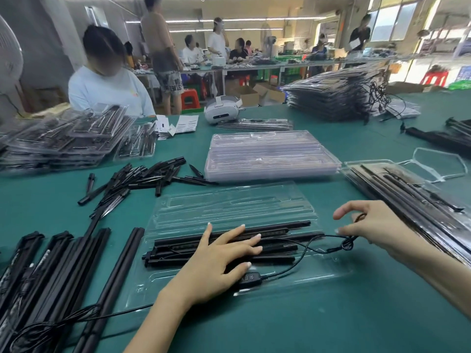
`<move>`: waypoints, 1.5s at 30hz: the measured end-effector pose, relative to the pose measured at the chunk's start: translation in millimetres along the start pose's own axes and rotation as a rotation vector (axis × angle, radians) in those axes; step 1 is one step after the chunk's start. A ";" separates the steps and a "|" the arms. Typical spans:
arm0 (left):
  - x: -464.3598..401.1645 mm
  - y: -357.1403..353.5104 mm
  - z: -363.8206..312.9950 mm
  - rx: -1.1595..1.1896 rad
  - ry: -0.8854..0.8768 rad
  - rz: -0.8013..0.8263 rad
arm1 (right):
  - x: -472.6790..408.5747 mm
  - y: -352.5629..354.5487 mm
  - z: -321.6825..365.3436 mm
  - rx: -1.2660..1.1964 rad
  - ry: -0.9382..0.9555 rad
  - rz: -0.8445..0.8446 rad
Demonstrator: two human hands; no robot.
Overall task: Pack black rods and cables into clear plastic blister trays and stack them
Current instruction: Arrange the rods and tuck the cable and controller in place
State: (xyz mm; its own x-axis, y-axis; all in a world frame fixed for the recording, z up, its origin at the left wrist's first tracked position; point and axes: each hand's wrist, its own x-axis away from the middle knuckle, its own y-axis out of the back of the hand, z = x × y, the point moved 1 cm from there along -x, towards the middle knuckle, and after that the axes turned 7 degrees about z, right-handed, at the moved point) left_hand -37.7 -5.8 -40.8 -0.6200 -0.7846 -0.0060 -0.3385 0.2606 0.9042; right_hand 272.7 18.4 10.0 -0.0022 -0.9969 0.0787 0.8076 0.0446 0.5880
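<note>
Open clear blister tray (229, 207) flat on green worktop (293, 314), black rods (275, 226) lying in its near half. Left hand (216, 263) pressing on rods, grip wide, fingers straight. Right hand (374, 228) pinching coiled cable (348, 243) at tray's right edge.

We saw black rods (229, 247) in a clear tray (229, 207) on a teal-green table (280, 322), red stools (190, 98) far off.
</note>
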 end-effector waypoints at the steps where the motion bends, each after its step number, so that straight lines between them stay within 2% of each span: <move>1: 0.2 -0.5 -0.6 -0.024 -0.007 0.000 | 1.8 -2.3 7.2 0.128 0.052 -0.030; 4: -0.7 -1.3 -2.3 -0.035 -0.014 -0.006 | 11.6 -14.5 26.6 0.495 0.268 -0.114; 7: -1.9 -1.9 -2.5 -0.022 -0.028 -0.004 | 19.8 -31.2 36.3 0.696 0.483 -0.021; 10: -2.4 -3.4 -1.6 -0.009 -0.040 -0.009 | 21.9 -42.7 35.8 0.562 0.621 0.235; 13: -1.8 -5.5 -0.7 -0.011 -0.041 -0.020 | 20.0 -48.1 28.8 0.248 0.539 0.395; 15: -1.6 -6.5 -0.4 -0.009 -0.038 -0.024 | 17.8 -49.3 22.2 0.122 0.469 0.457; 17: -1.6 -6.7 -0.7 -0.013 -0.035 -0.022 | 16.9 -46.8 16.5 0.078 0.461 0.516; 21: -1.7 -6.8 -0.4 -0.014 -0.030 -0.018 | 13.7 -34.8 4.3 0.124 0.530 0.668; 23: -1.3 -6.6 -0.2 -0.007 -0.029 -0.016 | 13.0 -28.5 -1.3 0.179 0.566 0.687; 26: -1.4 -6.5 -1.0 0.007 -0.027 -0.015 | 13.7 -23.0 -7.0 0.403 0.655 0.610; 28: -1.5 -6.6 -1.0 0.009 -0.025 -0.015 | 17.5 -21.9 -7.2 0.477 0.720 0.477; 31: -1.7 -6.6 -0.3 0.002 -0.026 -0.010 | 23.2 -22.6 -4.7 0.230 0.761 0.088; 33: -1.8 -6.3 -0.4 0.006 -0.027 -0.011 | 24.1 -23.1 -3.6 -0.044 0.643 -0.166; 35: -1.8 -6.3 -0.5 0.007 -0.027 -0.013 | 22.7 -23.4 -4.3 -0.290 0.483 -0.289; 37: -1.5 -6.6 -0.3 0.003 -0.028 -0.012 | 22.2 -22.8 -5.7 -0.338 0.426 -0.315; 39: -1.2 -6.9 -0.2 0.001 -0.029 -0.009 | 24.6 -21.2 -2.5 -0.174 0.502 -0.298; 41: -1.4 -6.9 0.0 0.001 -0.028 -0.009 | 26.3 -18.6 1.8 0.020 0.561 -0.241; 45: -1.7 -7.1 0.5 -0.005 -0.027 -0.002 | 21.6 -9.7 2.0 0.050 0.492 -0.100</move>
State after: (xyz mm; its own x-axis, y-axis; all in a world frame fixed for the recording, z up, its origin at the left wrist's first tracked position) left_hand -34.5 -6.0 -47.4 -0.6380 -0.7698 -0.0189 -0.3362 0.2564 0.9062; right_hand 263.6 -3.4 7.6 0.2094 -0.9084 -0.3619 0.7884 -0.0621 0.6120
